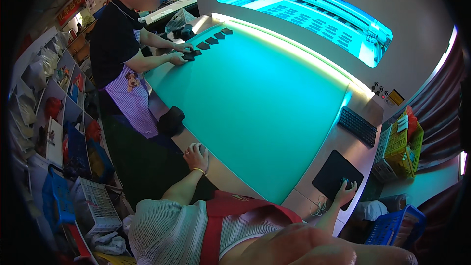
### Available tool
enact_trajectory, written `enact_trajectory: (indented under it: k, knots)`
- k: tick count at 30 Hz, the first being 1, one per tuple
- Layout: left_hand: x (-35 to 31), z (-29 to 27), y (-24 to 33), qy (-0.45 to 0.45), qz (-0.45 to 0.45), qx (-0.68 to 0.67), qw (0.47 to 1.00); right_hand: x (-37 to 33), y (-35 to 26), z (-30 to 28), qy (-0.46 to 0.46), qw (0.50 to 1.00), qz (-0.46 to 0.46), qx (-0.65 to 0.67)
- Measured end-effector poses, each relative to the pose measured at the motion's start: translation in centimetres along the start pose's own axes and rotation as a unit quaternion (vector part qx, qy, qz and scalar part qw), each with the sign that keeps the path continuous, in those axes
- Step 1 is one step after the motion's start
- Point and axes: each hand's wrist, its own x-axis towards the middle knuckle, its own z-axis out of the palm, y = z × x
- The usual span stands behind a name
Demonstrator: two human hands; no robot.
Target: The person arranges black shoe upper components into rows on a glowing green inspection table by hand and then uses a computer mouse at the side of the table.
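Observation:
My left hand lies on the near-left wooden edge of the large turquoise-lit work surface. Its fingers are stretched out and hold nothing. At the right, my right hand rests over a small dark computer mouse, its fingers curved around it. The mouse sits on a black mouse pad. A black keyboard stands just beyond the pad, and a thin pale cable lies coiled beside it.
Across the left side, a co-worker in a checked apron handles dark flat pieces set in a row. Behind the machine's window lie rows of dark shapes. A black object sits on the left edge; baskets flank me.

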Motion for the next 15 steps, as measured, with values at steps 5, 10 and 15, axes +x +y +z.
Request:
enact_trajectory:
  k: [5, 10, 15]
  knots:
    - [-0.01, -0.12, -0.12, -0.002, 0.002, -0.002, 1.0, -0.07, -0.57, -0.27, -0.008, 1.0, 0.003, -0.001]
    - [0.1, -0.4, 0.11, -0.005, -0.008, -0.002, 1.0, -0.01, -0.35, 0.08, 0.0, 1.0, 0.004, 0.007]
    - [-0.78, -0.22, -0.45, 0.004, -0.003, 0.001, 1.0, -0.13, -0.2, -0.47, -0.005, 1.0, 0.005, 0.007]
